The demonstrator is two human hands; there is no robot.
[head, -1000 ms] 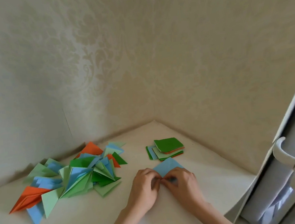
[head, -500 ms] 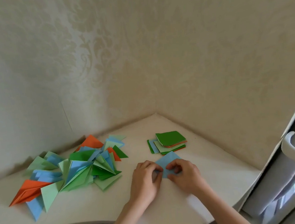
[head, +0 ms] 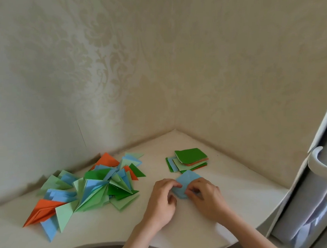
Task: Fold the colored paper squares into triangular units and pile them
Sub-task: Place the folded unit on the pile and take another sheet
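Blue paper square (head: 188, 181) pinched by both curled hands (head: 184, 195).

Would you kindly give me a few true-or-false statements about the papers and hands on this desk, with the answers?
1. Both hands work on a light blue paper. True.
2. The stack of unfolded squares has an orange sheet on top. False: a dark green sheet is on top.
3. The pile of folded units lies to the left of the left hand. True.
4. The right hand rests on the stack of squares. False: it is at the blue paper, apart from the stack.
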